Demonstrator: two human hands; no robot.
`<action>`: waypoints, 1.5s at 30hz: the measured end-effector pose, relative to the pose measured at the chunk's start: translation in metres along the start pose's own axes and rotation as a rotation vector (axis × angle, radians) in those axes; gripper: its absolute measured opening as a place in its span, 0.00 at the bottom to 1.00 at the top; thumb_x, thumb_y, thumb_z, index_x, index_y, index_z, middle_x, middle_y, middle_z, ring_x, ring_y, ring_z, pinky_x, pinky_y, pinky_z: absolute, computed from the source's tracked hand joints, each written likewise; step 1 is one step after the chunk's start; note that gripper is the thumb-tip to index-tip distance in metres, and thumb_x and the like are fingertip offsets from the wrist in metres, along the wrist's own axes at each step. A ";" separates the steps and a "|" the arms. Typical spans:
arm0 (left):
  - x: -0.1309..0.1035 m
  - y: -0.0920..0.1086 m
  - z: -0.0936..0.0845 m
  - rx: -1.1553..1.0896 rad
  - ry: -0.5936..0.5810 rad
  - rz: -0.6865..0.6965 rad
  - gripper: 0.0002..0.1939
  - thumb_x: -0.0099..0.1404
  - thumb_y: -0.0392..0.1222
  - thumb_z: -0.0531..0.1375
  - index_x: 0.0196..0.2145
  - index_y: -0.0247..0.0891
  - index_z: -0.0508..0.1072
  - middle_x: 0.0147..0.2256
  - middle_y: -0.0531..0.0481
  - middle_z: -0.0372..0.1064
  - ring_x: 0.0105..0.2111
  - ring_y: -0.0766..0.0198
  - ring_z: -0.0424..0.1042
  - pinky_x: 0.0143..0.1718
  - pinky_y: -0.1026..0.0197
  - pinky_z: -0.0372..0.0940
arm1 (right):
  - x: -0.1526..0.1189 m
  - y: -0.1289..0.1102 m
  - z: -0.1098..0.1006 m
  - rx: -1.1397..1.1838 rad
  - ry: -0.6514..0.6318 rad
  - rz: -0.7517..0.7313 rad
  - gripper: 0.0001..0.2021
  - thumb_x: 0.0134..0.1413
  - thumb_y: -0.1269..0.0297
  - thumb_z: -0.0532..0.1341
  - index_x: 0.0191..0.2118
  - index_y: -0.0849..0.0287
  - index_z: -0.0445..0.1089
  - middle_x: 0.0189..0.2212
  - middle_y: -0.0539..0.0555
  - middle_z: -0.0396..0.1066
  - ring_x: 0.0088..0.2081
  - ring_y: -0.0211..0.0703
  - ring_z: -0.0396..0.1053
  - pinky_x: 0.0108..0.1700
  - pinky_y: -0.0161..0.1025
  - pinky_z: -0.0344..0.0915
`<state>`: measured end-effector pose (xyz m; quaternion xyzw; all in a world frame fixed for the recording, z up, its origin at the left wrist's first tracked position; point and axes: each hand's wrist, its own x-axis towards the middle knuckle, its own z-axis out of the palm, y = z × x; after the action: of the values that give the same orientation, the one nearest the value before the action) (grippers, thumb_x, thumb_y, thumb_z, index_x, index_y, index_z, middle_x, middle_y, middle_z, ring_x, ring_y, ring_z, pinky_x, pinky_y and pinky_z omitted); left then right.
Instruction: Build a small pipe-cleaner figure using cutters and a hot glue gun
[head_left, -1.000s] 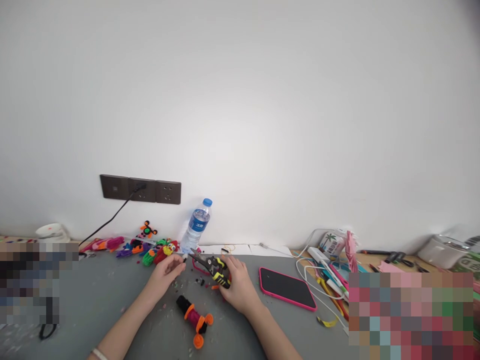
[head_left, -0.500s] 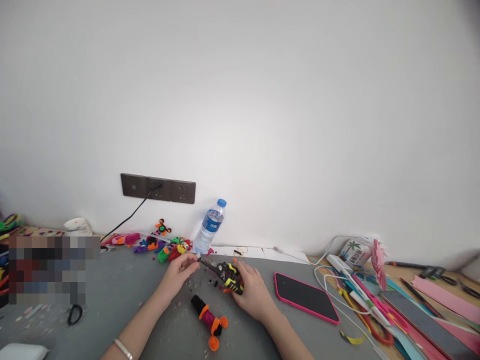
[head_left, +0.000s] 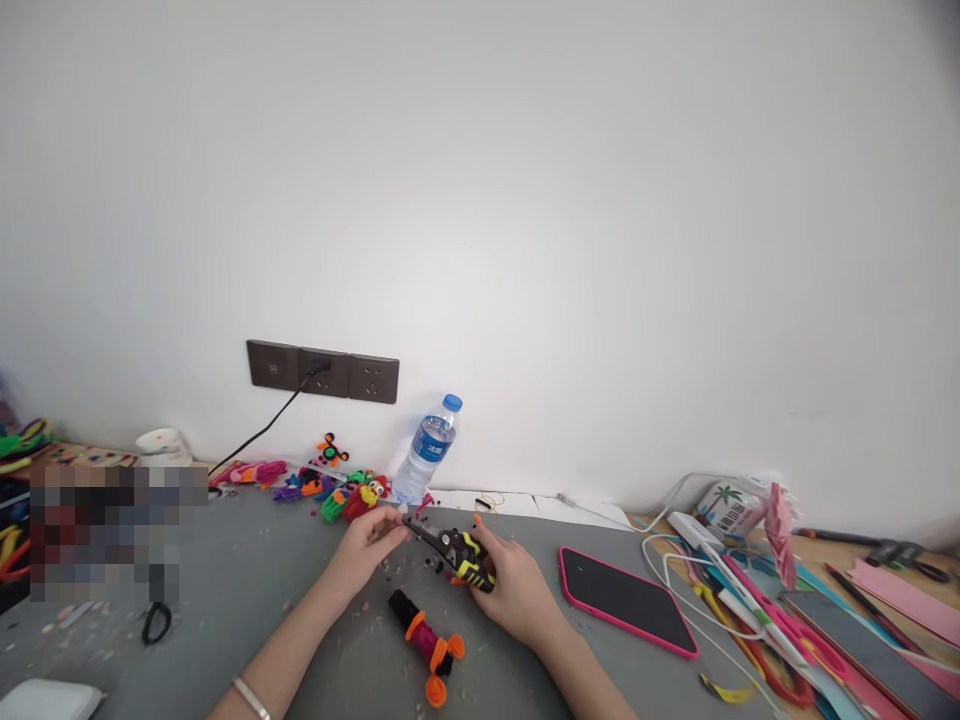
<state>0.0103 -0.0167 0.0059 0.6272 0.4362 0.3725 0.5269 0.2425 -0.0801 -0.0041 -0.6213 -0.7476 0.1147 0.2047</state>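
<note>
My right hand [head_left: 517, 585] is wrapped round the yellow-and-black handles of a pair of pliers [head_left: 459, 555], whose dark jaws point left toward my other hand. My left hand [head_left: 373, 548] pinches a tiny whitish piece at the jaw tips; its kind is too small to make out. Below, between my forearms, lies a black, magenta and orange pipe-cleaner figure [head_left: 426, 640] on the grey mat [head_left: 247, 600]. Small dark scraps are scattered under the pliers.
A water bottle [head_left: 430, 450] leans against the wall behind my hands. Several pipe-cleaner figures [head_left: 367, 495] lie left of it. At right are a pink-cased phone [head_left: 626, 602], a white cable [head_left: 675, 600], scissors [head_left: 810, 640] and coloured paper. A black loop [head_left: 156, 623] lies at left.
The whole view has shifted slightly, so things appear a little farther right. Both hands keep their grips, with the pliers' tips still at my left fingertips.
</note>
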 end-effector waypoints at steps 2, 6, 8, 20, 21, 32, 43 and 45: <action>0.000 0.000 0.000 0.003 -0.006 -0.006 0.14 0.56 0.53 0.60 0.31 0.39 0.69 0.30 0.50 0.72 0.33 0.59 0.69 0.33 0.62 0.61 | 0.000 -0.001 -0.001 -0.014 -0.006 0.007 0.19 0.41 0.71 0.56 0.44 0.56 0.62 0.34 0.51 0.72 0.31 0.45 0.67 0.34 0.36 0.54; 0.000 0.001 0.000 -0.003 -0.012 0.007 0.13 0.57 0.52 0.60 0.30 0.39 0.69 0.29 0.51 0.71 0.33 0.59 0.69 0.33 0.62 0.61 | 0.000 -0.001 -0.002 -0.028 -0.013 0.021 0.17 0.41 0.71 0.57 0.43 0.55 0.63 0.33 0.51 0.72 0.32 0.46 0.67 0.31 0.35 0.52; 0.000 0.002 0.000 -0.005 -0.012 0.013 0.13 0.57 0.53 0.60 0.29 0.39 0.69 0.28 0.51 0.70 0.32 0.60 0.69 0.33 0.62 0.61 | 0.000 0.000 -0.001 -0.024 -0.010 0.015 0.18 0.41 0.70 0.57 0.43 0.55 0.63 0.33 0.51 0.72 0.32 0.46 0.67 0.31 0.35 0.51; -0.003 0.007 0.002 -0.011 -0.001 -0.002 0.15 0.54 0.53 0.61 0.28 0.38 0.71 0.28 0.50 0.71 0.32 0.58 0.70 0.35 0.60 0.63 | -0.003 -0.002 -0.002 -0.035 -0.002 -0.021 0.15 0.43 0.69 0.58 0.41 0.56 0.62 0.33 0.51 0.72 0.32 0.45 0.67 0.32 0.35 0.52; -0.003 0.007 0.002 -0.009 -0.003 -0.001 0.15 0.54 0.53 0.61 0.29 0.38 0.71 0.28 0.50 0.71 0.32 0.58 0.70 0.36 0.60 0.63 | -0.003 -0.002 -0.002 -0.038 -0.005 -0.018 0.15 0.43 0.69 0.58 0.42 0.56 0.62 0.33 0.51 0.72 0.32 0.45 0.67 0.32 0.36 0.52; -0.003 0.004 0.001 0.024 -0.011 0.023 0.15 0.56 0.54 0.60 0.29 0.38 0.71 0.29 0.49 0.72 0.32 0.58 0.70 0.35 0.60 0.64 | -0.002 -0.005 -0.006 -0.046 -0.047 0.001 0.18 0.42 0.71 0.57 0.43 0.57 0.63 0.33 0.52 0.71 0.32 0.46 0.66 0.33 0.36 0.52; -0.005 0.011 0.001 0.012 -0.032 -0.005 0.15 0.56 0.54 0.60 0.29 0.38 0.71 0.29 0.49 0.72 0.33 0.58 0.71 0.36 0.60 0.64 | -0.003 -0.005 -0.007 -0.091 -0.049 -0.002 0.14 0.44 0.70 0.57 0.41 0.57 0.63 0.32 0.52 0.71 0.31 0.45 0.65 0.31 0.35 0.48; -0.006 0.013 0.002 0.011 -0.044 -0.009 0.14 0.56 0.53 0.60 0.29 0.39 0.71 0.28 0.50 0.72 0.32 0.58 0.71 0.35 0.60 0.64 | -0.002 -0.005 -0.007 -0.080 -0.049 0.000 0.15 0.44 0.70 0.57 0.42 0.56 0.63 0.32 0.52 0.71 0.31 0.45 0.65 0.31 0.35 0.48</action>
<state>0.0121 -0.0234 0.0187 0.6361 0.4295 0.3538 0.5346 0.2419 -0.0839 0.0042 -0.6260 -0.7564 0.0999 0.1612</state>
